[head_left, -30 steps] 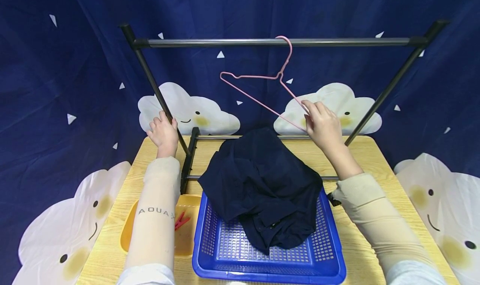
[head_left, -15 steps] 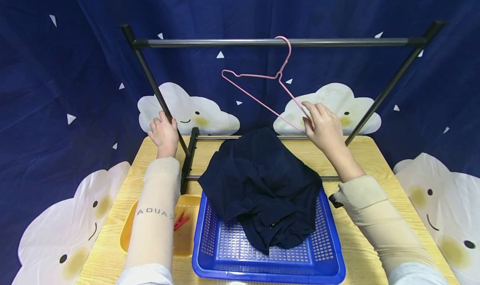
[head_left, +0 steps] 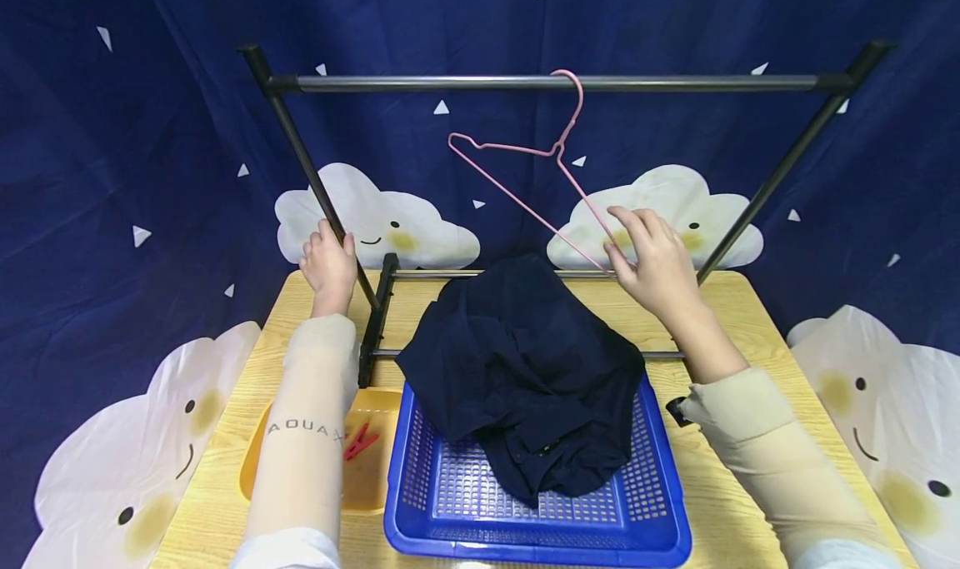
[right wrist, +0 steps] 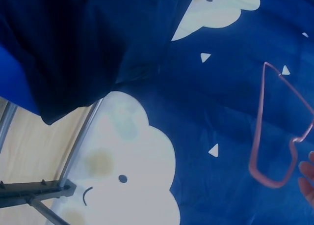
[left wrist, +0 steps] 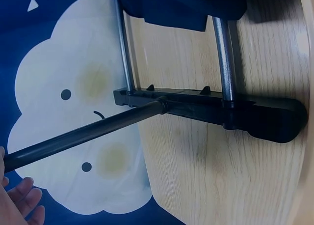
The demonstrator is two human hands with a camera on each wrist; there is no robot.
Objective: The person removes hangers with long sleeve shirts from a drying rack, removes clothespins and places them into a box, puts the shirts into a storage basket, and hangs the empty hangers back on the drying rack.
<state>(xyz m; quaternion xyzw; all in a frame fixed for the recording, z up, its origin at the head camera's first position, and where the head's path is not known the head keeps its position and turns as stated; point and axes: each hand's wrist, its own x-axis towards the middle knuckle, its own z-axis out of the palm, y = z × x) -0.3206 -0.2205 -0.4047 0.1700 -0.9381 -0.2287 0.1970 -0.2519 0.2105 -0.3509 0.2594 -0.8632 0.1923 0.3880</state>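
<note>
A pink clothes hanger (head_left: 558, 148) hangs by its hook from the rack's top bar (head_left: 450, 84), tilted down to the right. My right hand (head_left: 663, 261) is at its lower right end, thumb and index finger spread apart. In the right wrist view, the fingertips (right wrist: 306, 173) show beside the hanger (right wrist: 259, 131), with a small gap. My left hand (head_left: 330, 265) holds the rack's left post (head_left: 307, 165) between thumb and fingers. Dark navy clothing (head_left: 525, 369) lies bunched in a blue plastic basket (head_left: 540, 550) below the hanger.
A yellow tray (head_left: 375, 502) with a red clothespin (head_left: 360, 442) stands left of the basket, partly under my left forearm. The rack's black foot (left wrist: 196, 104) rests on the wooden table (head_left: 738, 469). A blue curtain with white clouds hangs behind.
My right hand has shifted slightly right and down, its thumb and index finger parting. The hanger's left end has risen a little. My left hand stays at the post.
</note>
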